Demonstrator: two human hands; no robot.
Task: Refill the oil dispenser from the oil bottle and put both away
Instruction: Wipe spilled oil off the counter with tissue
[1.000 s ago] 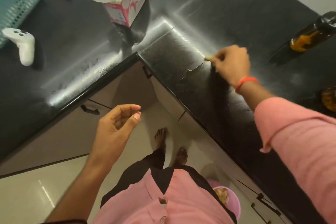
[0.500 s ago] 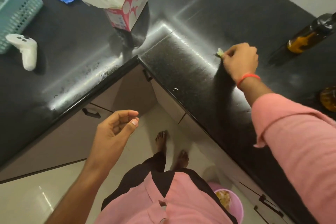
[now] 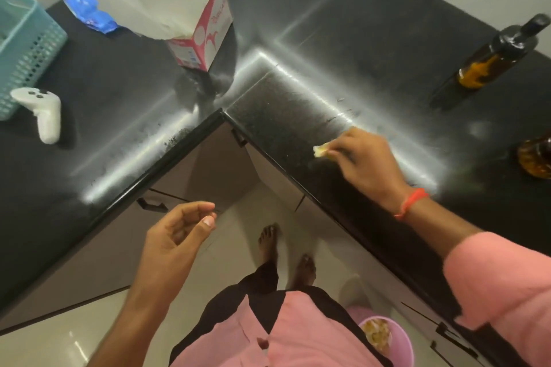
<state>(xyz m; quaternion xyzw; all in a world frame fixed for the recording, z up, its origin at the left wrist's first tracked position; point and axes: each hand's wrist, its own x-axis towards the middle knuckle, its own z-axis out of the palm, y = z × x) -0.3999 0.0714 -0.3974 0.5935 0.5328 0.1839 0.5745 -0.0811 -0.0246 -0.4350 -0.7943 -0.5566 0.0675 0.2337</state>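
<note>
1. Right hand point(image 3: 365, 164) pressed low on the glossy black L-shaped stone counter point(image 3: 343, 48), fingers pinched on a small crumpled pale-yellow wad of tissue point(image 3: 320, 150) touching the surface near the front edge.
2. Left hand point(image 3: 176, 235) held out over the floor in front of the grey cabinet fronts point(image 3: 208, 164), fingers loosely curled, nothing in it.
3. Dark glass oil bottle with black cap point(image 3: 498, 53) seen standing at the counter's far right by the wall, well apart from the right hand; round amber glass oil dispenser point(image 3: 536, 155) half cut off at the right edge, nearer.
4. Torn pink-and-white carton point(image 3: 202, 36) stood near the inner corner.
5. White game controller point(image 3: 41, 110) lay just beside a teal plastic basket point(image 3: 26, 50); crumpled blue wrapper point(image 3: 89, 12) behind.
6. Pink bucket point(image 3: 384, 337) sat on the floor.
</note>
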